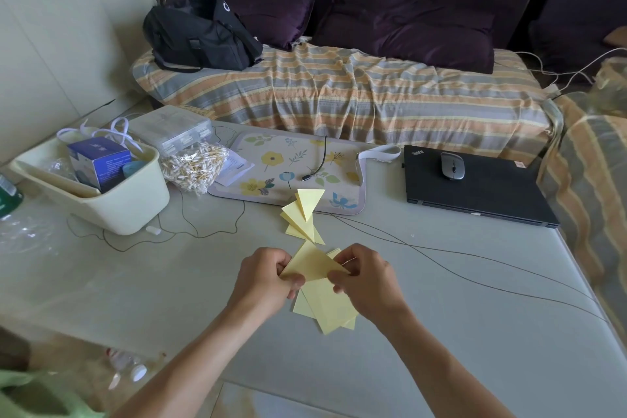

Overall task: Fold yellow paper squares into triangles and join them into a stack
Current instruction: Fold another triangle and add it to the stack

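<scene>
I am pinching a folded triangle [314, 265] with both hands, left hand [263, 282] and right hand [364, 282], fingers curled, mid-frame. Squares [327, 310] are lying beneath; joined triangles [303, 215] are sitting above.

On the bench [441, 282], the joined triangles [303, 217] lie behind the loose squares [325, 310]; the bin [112, 204] stands left, the laptop [475, 193] right, carrying the mouse [452, 165].

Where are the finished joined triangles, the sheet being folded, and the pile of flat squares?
joined triangles [303, 216], head view, on the middle of the chain.
folded sheet [314, 264], head view, on its centre between both hands.
flat squares [327, 307], head view, on the top sheet's bare middle.
</scene>
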`<state>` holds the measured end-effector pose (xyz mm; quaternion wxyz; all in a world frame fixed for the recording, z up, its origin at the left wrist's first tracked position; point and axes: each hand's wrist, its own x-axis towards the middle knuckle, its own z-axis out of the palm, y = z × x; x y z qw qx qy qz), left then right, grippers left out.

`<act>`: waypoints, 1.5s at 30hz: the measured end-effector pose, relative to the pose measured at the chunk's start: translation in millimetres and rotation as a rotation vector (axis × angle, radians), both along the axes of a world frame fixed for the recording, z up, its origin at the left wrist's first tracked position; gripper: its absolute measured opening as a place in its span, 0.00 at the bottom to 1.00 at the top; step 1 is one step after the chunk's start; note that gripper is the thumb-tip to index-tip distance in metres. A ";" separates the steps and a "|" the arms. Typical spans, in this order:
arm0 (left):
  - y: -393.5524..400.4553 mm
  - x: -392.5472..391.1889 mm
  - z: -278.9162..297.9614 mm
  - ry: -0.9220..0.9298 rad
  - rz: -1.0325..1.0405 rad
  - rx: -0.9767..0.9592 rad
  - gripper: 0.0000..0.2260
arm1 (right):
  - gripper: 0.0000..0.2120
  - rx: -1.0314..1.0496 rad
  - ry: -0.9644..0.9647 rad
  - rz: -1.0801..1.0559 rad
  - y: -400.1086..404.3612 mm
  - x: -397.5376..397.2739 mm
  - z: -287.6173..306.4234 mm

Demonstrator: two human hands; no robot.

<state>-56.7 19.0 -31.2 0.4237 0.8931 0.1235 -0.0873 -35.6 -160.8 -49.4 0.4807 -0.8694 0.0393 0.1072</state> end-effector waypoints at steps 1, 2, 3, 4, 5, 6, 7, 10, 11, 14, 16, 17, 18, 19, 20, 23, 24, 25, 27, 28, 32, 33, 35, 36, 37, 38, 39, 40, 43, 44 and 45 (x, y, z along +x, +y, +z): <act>0.0 -0.4 0.3 0.003 0.010 -0.001 0.02 | 0.05 0.004 -0.011 -0.034 -1.1 0.8 -1.3; -0.4 -0.9 0.5 0.006 0.018 -0.002 0.02 | 0.05 0.007 -0.020 -0.065 -1.5 1.1 -2.6; -1.0 -1.0 0.7 0.007 0.025 -0.002 0.02 | 0.05 0.004 -0.031 -0.090 -1.6 1.2 -4.5; -1.6 -1.0 0.7 0.009 0.033 0.000 0.02 | 0.06 -0.007 -0.046 -0.110 -1.3 1.4 -7.0; -2.0 -0.8 0.6 0.013 0.042 0.000 0.02 | 0.06 -0.024 -0.061 -0.129 -1.1 1.7 -10.2; -2.1 -0.6 0.4 0.019 0.052 -0.003 0.01 | 0.06 -0.045 -0.075 -0.142 -1.2 2.0 -12.7; -2.0 -0.9 0.6 0.026 0.063 -0.007 0.01 | 0.07 -0.077 -0.092 -0.150 -1.5 1.8 -14.8; -1.2 -2.2 0.6 0.058 0.094 -0.031 0.07 | 0.10 -0.208 -0.238 -0.158 -2.5 1.3 -18.1; -1.1 -2.5 0.3 0.069 0.105 -0.041 0.09 | 0.11 -0.232 -0.320 -0.143 -1.6 0.9 -17.5; -1.4 -1.9 -1.4 0.104 0.119 -0.085 0.13 | 0.14 -0.232 -0.517 0.068 5.5 -1.8 -14.5; -1.9 -0.5 -3.1 0.121 0.109 -0.117 0.15 | 0.15 -0.291 -0.494 0.252 10.3 -4.8 -14.5; -2.3 0.1 -3.4 0.132 0.104 -0.136 0.16 | 0.15 -0.335 -0.455 0.315 11.4 -6.6 -14.6; -2.8 0.4 -3.7 0.143 0.099 -0.162 0.18 | 0.14 -0.372 -0.426 0.350 11.2 -7.3 -16.1; -3.0 0.9 -4.7 0.151 0.095 -0.195 0.19 | 0.13 -0.397 -0.416 0.362 10.4 -7.0 -17.4; -3.4 1.3 -4.8 0.156 0.091 -0.230 0.20 | 0.11 -0.404 -0.425 0.359 9.7 -6.6 -17.9; -3.8 1.7 -2.7 0.182 0.082 -0.287 0.22 | 0.04 -0.372 -0.497 0.318 8.6 -5.1 -17.2; -4.0 1.8 -1.7 0.189 0.074 -0.289 0.21 | 0.02 -0.369 -0.510 0.305 9.1 -4.3 -17.5; -4.9 1.3 0.7 0.192 0.059 -0.277 0.20 | 0.01 -0.372 -0.517 0.294 9.4 -3.6 -18.7; -6.9 0.3 3.5 0.137 -0.009 -0.164 0.17 | 0.02 -0.367 -0.519 0.272 9.4 -3.0 -21.6; -7.1 0.5 2.8 0.060 -0.046 -0.071 0.16 | 0.03 -0.347 -0.506 0.265 9.2 -2.7 -22.3; -8.7 1.0 3.0 -0.192 -0.056 0.091 0.04 | 0.04 -0.291 -0.475 0.259 9.8 -2.6 -22.0; -8.9 1.2 3.5 -0.210 -0.022 0.080 0.04 | 0.04 -0.301 -0.467 0.258 10.2 -2.7 -22.1; -7.4 2.1 2.5 -0.253 0.027 0.077 0.04 | 0.05 -0.328 -0.442 0.256 10.4 -2.2 -23.5; -6.5 2.3 2.0 -0.265 0.032 0.085 0.05 | 0.05 -0.333 -0.425 0.249 10.2 -2.5 -23.9; -6.0 2.0 2.0 -0.268 0.028 0.091 0.04 | 0.05 -0.335 -0.406 0.244 10.2 -3.0 -23.5; -6.0 1.4 2.6 -0.261 0.018 0.090 0.04 | 0.05 -0.328 -0.395 0.244 10.1 -3.2 -23.4; -6.5 0.9 2.9 -0.250 0.008 0.075 0.04 | 0.05 -0.309 -0.392 0.249 10.1 -3.5 -22.7; -7.0 0.5 3.3 -0.235 0.004 0.045 0.04 | 0.04 -0.270 -0.396 0.255 10.1 -3.7 -22.0; -9.7 -1.3 6.6 -0.195 0.013 -0.028 0.04 | 0.04 -0.165 -0.420 0.274 12.2 -4.7 -16.6; -10.2 -1.5 7.5 -0.195 0.022 -0.034 0.04 | 0.04 -0.152 -0.416 0.261 13.3 -5.1 -15.1; -10.5 -1.6 8.0 -0.200 0.036 -0.036 0.04 | 0.04 -0.140 -0.395 0.232 13.8 -5.5 -14.0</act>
